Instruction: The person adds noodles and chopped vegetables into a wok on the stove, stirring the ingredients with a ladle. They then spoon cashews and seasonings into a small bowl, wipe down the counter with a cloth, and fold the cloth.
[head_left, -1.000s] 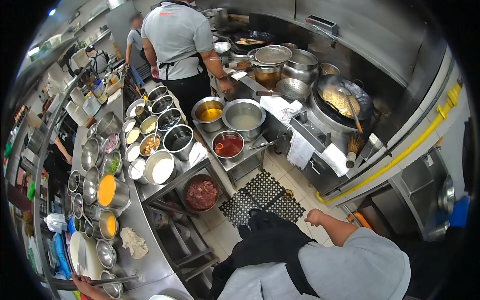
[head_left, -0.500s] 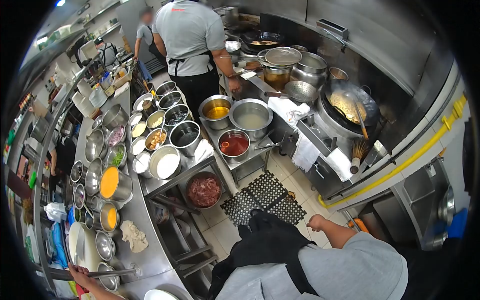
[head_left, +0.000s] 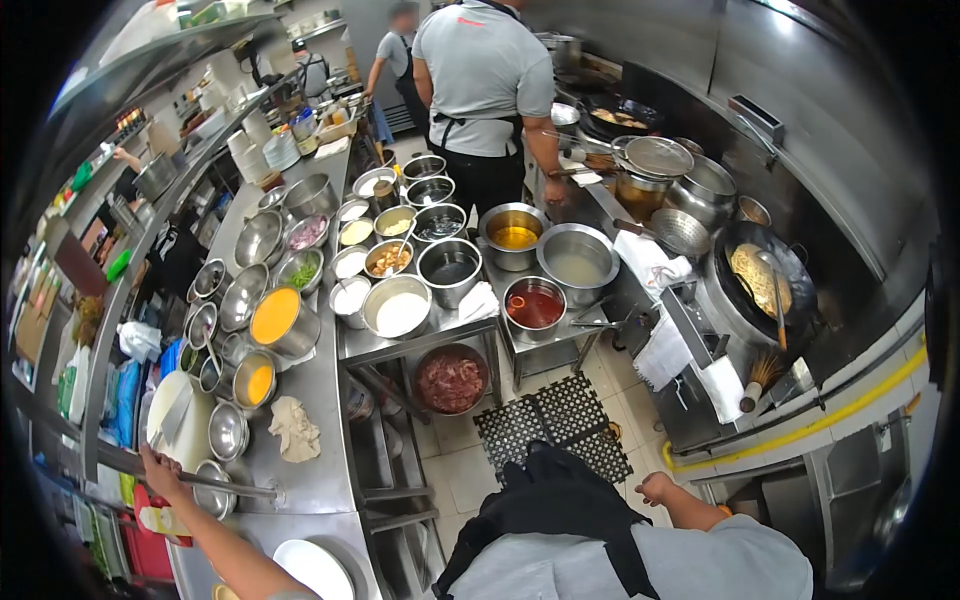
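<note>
My left hand (head_left: 163, 472) is at the metal rail (head_left: 235, 488) along the left counter, with its fingers curled over it. Just beyond my fingers, a broad-bladed knife (head_left: 177, 413) lies on a round white cutting board (head_left: 196, 437). Steel bowls (head_left: 229, 432) and a crumpled cloth (head_left: 294, 430) are near this hand. On the other side, my right hand (head_left: 655, 488) hangs low in front of my body, its fingers curled in with nothing visible in them. Beneath it are floor tiles, and a black perforated mat (head_left: 553, 422) lies to its left.
A wok (head_left: 752, 285) of noodles with a long-handled ladle sits on the right stove. Pots of liquid (head_left: 535, 304) stand ahead, above a bowl of raw meat (head_left: 452, 380). A co-worker (head_left: 482, 75) stands farther forward. A white plate (head_left: 313, 570) is at the lower left.
The view has swung left, so the scene sits farther right. More of my left forearm and the white plate show. My left hand stays at the rail and my right hand stays curled.
</note>
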